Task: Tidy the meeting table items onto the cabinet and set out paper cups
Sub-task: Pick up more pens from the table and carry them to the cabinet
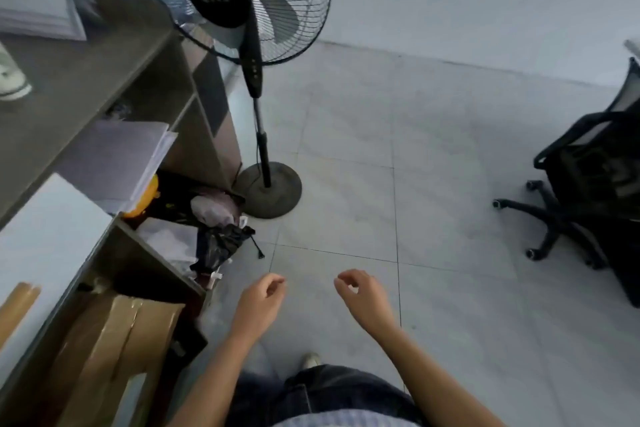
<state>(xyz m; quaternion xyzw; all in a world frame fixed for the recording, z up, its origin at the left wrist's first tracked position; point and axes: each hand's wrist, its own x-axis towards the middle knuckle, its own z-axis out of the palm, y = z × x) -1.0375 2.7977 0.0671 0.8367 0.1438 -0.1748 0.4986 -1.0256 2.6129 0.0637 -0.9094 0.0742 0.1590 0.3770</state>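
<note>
My left hand [262, 295] and my right hand [360, 295] hang in front of me over the tiled floor, fingers loosely curled, holding nothing. To my left stands the grey-brown cabinet [69, 87] with open shelves. On its top lie stacks of white paper [38, 0] at the back and a white sheet [45, 239] near me. A white object [10, 80] stands at the far left edge. No paper cups are in view.
A black standing fan [256, 11] stands beside the cabinet's end, its round base [270, 189] on the floor. The shelves hold papers [121, 160], black bags [221, 243] and a cardboard box [117, 350]. A black office chair [588, 177] is at the right.
</note>
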